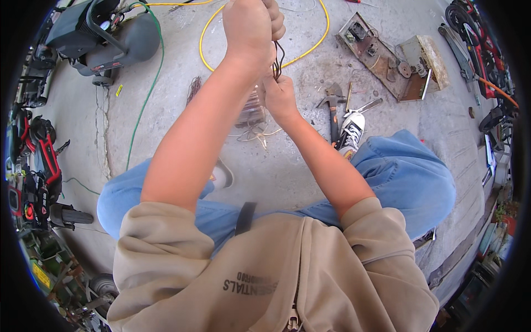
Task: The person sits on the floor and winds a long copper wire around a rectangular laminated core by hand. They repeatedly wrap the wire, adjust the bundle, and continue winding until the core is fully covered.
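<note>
the wires point(277, 67) run lengthwise away from the body, the left hand point(250, 25) closed in a fist on their far part and the right hand point(281, 98), nearer the body, pinching their near part.

hands point(281, 99): 2 | dark wires point(277, 69): perhaps 3 | hammer point(333, 104): 1

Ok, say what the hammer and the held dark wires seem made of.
Hammer: head likely steel, dull grey; handle perhaps rubber or plastic, given its orange and black colouring. Wires: probably plastic-coated, being dark and smoothly looped; core hidden.
</note>
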Available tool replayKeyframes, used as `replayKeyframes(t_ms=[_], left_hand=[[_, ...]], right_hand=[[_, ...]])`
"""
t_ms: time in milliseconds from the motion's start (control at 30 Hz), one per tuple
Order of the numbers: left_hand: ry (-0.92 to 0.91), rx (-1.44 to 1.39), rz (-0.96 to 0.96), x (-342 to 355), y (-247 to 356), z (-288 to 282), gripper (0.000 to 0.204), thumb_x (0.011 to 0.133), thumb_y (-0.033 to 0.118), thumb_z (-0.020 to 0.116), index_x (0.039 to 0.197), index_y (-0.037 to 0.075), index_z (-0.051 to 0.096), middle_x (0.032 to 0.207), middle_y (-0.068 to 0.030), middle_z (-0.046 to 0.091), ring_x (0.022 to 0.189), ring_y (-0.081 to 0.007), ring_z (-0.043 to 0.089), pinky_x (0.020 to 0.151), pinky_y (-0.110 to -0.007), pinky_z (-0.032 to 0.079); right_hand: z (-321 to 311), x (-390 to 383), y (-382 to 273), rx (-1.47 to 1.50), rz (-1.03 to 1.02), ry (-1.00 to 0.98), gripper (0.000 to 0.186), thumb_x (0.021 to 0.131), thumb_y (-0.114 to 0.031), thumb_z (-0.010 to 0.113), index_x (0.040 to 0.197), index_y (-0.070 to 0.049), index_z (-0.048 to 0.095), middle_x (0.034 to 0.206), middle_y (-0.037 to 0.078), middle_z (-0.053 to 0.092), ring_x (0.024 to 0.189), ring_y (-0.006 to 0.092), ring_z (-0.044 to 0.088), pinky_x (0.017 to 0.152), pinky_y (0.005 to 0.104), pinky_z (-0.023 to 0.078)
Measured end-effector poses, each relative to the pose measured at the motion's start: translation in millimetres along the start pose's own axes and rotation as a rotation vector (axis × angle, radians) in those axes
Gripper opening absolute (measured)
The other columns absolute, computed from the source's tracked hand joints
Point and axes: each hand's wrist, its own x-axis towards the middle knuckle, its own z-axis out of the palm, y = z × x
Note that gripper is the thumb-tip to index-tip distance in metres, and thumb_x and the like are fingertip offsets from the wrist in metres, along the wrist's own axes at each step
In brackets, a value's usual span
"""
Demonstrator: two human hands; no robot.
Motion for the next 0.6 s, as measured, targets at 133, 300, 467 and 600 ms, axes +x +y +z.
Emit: replayKeyframes(t_ms=[133,300,467,600], left_hand=[[0.092,-0.083,0.096,11.7,10.9,-22.6,0.041,0.095,0.024,0.05,0.06,0.017,0.03,0.048,0.0059,0.022,0.04,-0.0078,0.016,0.04,-0.028,0.014],[0.298,-0.18,0.005,25.4,-21.6,-31.8,0.047,0.098,0.034,0.051,0.057,0.016,0.036,0.045,0.0047,0.028,0.036,-0.0118,0.027,0.037,-0.027,0.023],[0.322,0.615,-0.087,20.9,-35.1,-141.1,0.05,0.093,0.035,0.058,0.114,-0.01,0.051,0.113,-0.0227,0.06,0.104,-0.0278,0.06,0.087,-0.034,0.049],[0.844,0.43,-0.016,-14.8,-49.8,-259.1,0.03,0.091,0.014,0.055,0.11,-0.01,0.057,0.102,-0.0161,0.064,0.09,-0.0202,0.062,0.076,-0.029,0.05]], right_hand=[[-17.2,12.0,-44.0,0.005,-0.001,-0.218,0.041,0.098,-0.043,0.053,0.085,-0.004,0.055,0.058,-0.005,0.038,0.047,0.0059,0.03,0.043,0.0232,0.026],[-48.7,33.2,-38.6,-0.025,0.092,-0.254,0.044,0.1,-0.046,0.047,0.1,-0.004,0.061,0.059,-0.008,0.033,0.048,0.0035,0.026,0.042,0.0222,0.02],[-132.5,56.7,-5.9,-0.55,0.488,-0.166,0.043,0.099,-0.045,0.049,0.09,-0.005,0.062,0.052,-0.007,0.027,0.043,0.0049,0.022,0.038,0.0253,0.018],[-177.1,57.5,40.6,-0.861,0.605,-0.184,0.049,0.093,-0.05,0.055,0.08,-0.005,0.067,0.054,0.001,0.042,0.041,0.0131,0.041,0.038,0.0306,0.035]])
